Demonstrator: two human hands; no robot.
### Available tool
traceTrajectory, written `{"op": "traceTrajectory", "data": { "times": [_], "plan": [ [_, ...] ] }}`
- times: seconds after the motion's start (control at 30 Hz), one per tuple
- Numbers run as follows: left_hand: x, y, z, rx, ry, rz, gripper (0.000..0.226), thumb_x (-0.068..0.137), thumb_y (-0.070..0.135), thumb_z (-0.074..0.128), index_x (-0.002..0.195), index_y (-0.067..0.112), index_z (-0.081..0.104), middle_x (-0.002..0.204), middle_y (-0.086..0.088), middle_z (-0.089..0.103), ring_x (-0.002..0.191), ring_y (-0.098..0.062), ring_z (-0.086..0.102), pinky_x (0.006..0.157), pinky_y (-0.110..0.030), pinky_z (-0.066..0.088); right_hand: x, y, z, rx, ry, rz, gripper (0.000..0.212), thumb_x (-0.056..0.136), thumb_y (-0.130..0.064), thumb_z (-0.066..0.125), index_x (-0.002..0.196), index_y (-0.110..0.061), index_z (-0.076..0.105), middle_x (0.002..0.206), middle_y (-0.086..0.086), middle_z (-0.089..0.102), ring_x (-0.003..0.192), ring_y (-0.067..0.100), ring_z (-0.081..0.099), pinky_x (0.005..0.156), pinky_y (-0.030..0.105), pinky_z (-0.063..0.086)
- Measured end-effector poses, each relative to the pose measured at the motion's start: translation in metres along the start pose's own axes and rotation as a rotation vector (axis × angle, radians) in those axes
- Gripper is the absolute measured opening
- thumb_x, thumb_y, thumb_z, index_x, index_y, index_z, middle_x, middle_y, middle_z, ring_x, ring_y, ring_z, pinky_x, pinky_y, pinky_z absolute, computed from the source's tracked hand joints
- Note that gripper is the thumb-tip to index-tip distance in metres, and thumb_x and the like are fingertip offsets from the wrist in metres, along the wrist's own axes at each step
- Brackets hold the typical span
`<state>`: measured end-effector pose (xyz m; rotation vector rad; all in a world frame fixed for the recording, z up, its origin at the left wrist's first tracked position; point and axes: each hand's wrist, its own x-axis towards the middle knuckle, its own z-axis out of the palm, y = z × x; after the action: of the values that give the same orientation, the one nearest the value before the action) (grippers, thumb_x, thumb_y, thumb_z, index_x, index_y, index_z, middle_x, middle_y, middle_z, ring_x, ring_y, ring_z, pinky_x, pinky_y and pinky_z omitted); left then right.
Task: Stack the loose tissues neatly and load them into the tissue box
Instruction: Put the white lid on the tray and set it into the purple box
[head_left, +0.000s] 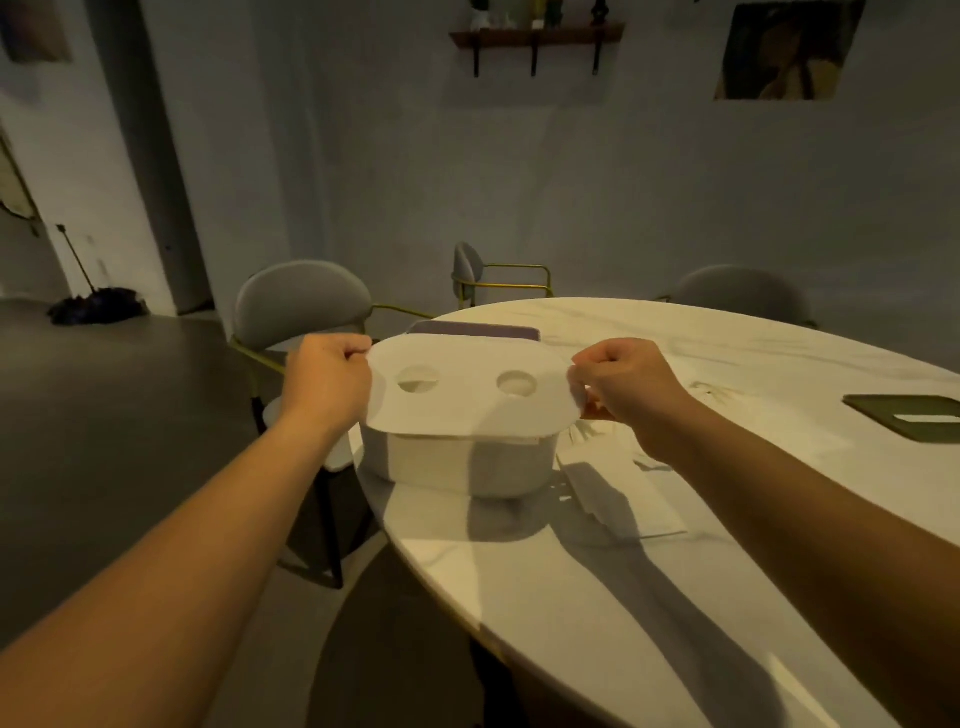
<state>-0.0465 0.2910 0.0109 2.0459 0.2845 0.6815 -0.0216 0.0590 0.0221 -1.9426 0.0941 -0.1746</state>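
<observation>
A person's left hand (324, 382) and right hand (621, 382) hold a thin, matte white lid (467, 410) by its two short ends, each grip clamped on an edge with thumb and curled fingers. The lid is a flat oblong with rounded corners and two round holes side by side. It sits level over the tissue box (457, 465), a smooth white tub with rounded corners, at the 9 o'clock edge of a round, pale, veined stone worktop (675, 571). Whether lid and rim touch cannot be told, and the box's inside is hidden. Loose tissues (618, 493), thin, white and creased, lie flat on the worktop at the box's 4 o'clock. A flat purple slab (475, 331) lies at its 12 o'clock, and an olive rectangular tray (904, 415) at 3 o'clock, well apart.
</observation>
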Motion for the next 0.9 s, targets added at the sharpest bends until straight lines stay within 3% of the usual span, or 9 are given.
{"op": "traceTrajectory", "data": {
  "times": [0.1,0.17,0.23,0.27,0.4,0.63,0.77,0.83,0.9],
  "plan": [
    [0.003,-0.01,-0.001,0.021,0.002,-0.044,0.031,0.098,0.006,0.043,0.12,0.008,0.065,0.13,-0.007,0.057,0.098,-0.019,0.049,0.08,-0.027,0.037,0.002,0.005,0.011,0.001,0.026,-0.012,0.018,0.088,-0.001,0.059,0.075,-0.015,0.059,0.087,-0.002,0.056,0.078,0.019,0.055,0.057,0.02,0.051],
    [0.005,-0.014,0.001,0.009,-0.017,-0.039,0.029,0.098,0.005,0.042,0.098,0.013,0.07,0.114,-0.006,0.061,0.094,-0.019,0.047,0.078,-0.027,0.036,0.004,0.008,0.018,-0.015,0.059,-0.042,0.02,0.089,-0.004,0.058,0.075,-0.017,0.058,0.088,-0.001,0.057,0.081,0.019,0.057,0.058,0.02,0.05],
    [0.004,-0.015,0.004,0.019,-0.03,-0.028,0.039,0.097,0.002,0.041,0.069,0.023,0.058,0.088,-0.003,0.053,0.087,-0.019,0.042,0.075,-0.028,0.033,0.005,0.013,0.022,-0.046,0.099,-0.065,0.018,0.09,-0.006,0.057,0.077,-0.018,0.058,0.09,-0.001,0.058,0.083,0.019,0.057,0.061,0.02,0.049],
    [0.003,-0.014,0.005,0.016,-0.03,-0.021,0.038,0.097,0.001,0.041,0.07,0.021,0.057,0.087,-0.003,0.05,0.087,-0.02,0.042,0.075,-0.028,0.033,0.006,0.015,0.023,-0.06,0.116,-0.074,0.014,0.091,-0.007,0.056,0.081,-0.018,0.058,0.092,-0.001,0.058,0.083,0.018,0.056,0.064,0.02,0.048],
    [0.004,-0.021,0.014,0.053,-0.05,-0.041,0.03,0.099,0.007,0.043,0.122,0.007,0.062,0.125,-0.011,0.057,0.114,-0.029,0.051,0.092,-0.034,0.046,0.005,0.025,0.031,-0.127,0.114,-0.126,0.015,0.097,-0.016,0.049,0.11,-0.019,0.053,0.108,-0.001,0.054,0.091,0.016,0.053,0.074,0.023,0.046],
    [0.013,-0.03,0.022,0.081,-0.101,-0.047,0.028,0.1,0.009,0.041,0.118,0.013,0.062,0.125,-0.007,0.056,0.113,-0.025,0.052,0.089,-0.036,0.05,0.005,0.027,0.035,-0.212,0.014,-0.141,0.036,0.1,-0.02,0.043,0.136,-0.021,0.038,0.131,0.004,0.05,0.099,0.015,0.049,0.08,0.026,0.044],
    [0.013,-0.025,0.027,-0.108,-0.179,-0.166,0.036,0.1,0.017,0.043,0.135,0.012,0.049,0.133,-0.01,0.052,0.118,-0.03,0.05,0.088,-0.036,0.044,0.004,0.028,0.037,-0.13,-0.067,-0.061,0.019,0.102,-0.027,0.038,0.118,-0.021,0.045,0.125,0.001,0.051,0.092,0.012,0.051,0.072,0.019,0.042],
    [0.01,-0.02,0.031,-0.256,-0.178,-0.284,0.033,0.099,0.025,0.045,0.129,0.011,0.052,0.118,-0.011,0.059,0.109,-0.03,0.055,0.086,-0.037,0.044,0.001,0.03,0.039,-0.121,-0.099,-0.077,0.014,0.103,-0.03,0.034,0.112,-0.024,0.042,0.112,-0.006,0.048,0.077,0.008,0.047,0.061,0.013,0.035],
    [0.006,-0.012,0.029,-0.383,-0.16,-0.424,0.022,0.098,0.034,0.046,0.113,0.018,0.053,0.091,-0.002,0.057,0.084,-0.02,0.055,0.069,-0.029,0.044,-0.002,0.03,0.04,-0.109,-0.117,-0.104,0.024,0.103,-0.033,0.032,0.123,-0.024,0.042,0.112,-0.011,0.042,0.081,0.008,0.047,0.069,0.012,0.037]
  ]
}}
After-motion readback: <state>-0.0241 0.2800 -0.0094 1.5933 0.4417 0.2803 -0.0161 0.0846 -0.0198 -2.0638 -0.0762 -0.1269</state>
